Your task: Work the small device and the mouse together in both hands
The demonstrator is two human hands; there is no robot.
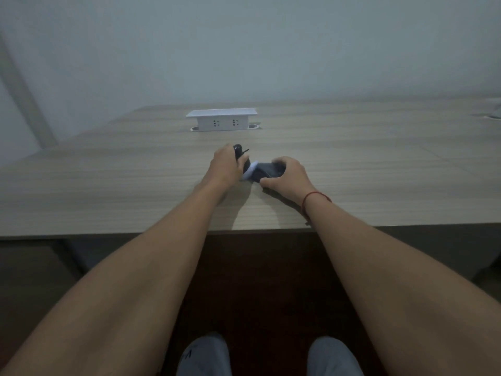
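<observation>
At frame centre, a dark gadget point(241, 156) is being gripped by the left hand point(226, 164), its fingers curled around it; a dark casing point(267, 170) is being clasped by the right hand point(287, 176) on the desk point(108, 185), the two still being worked together.

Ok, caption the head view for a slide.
Left hand and right hand each grip a dark object on a wooden table, before a white socket box.

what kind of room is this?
Probably an office or meeting room: a long wood-grain desk, a white pop-up socket box set into it, and a plain pale wall behind.
</observation>
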